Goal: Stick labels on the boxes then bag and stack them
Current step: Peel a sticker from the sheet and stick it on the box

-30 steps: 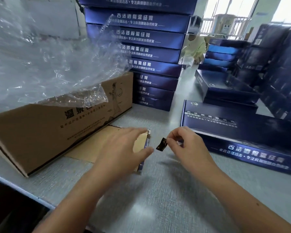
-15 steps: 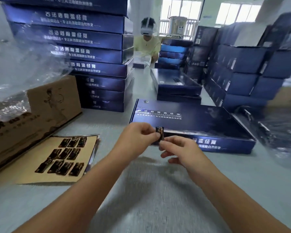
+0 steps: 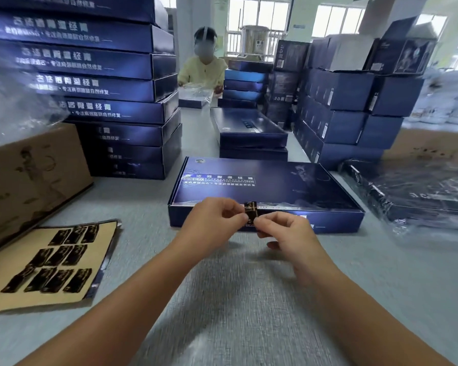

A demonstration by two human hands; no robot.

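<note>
Currently, a small dark rectangular label with gold print [image 3: 250,211] is pinched from both sides by the left hand [image 3: 212,223] and the right hand [image 3: 283,231]. Each grip is closed on one edge, presumably so that the adhesive face is kept off the skin and the label can be aligned. The label is held upright in front of the near edge of a flat dark-blue cardboard box [image 3: 262,188], which lies lid-up on the grey worktop [image 3: 236,299] within easy reach for sticking. A tan backing sheet [image 3: 50,265] carrying further dark labels is kept at the left, close at hand. A box wrapped in clear plastic [image 3: 418,196] lies at the right, apart from the one being labelled, whose bagging is judged not yet begun.
</note>
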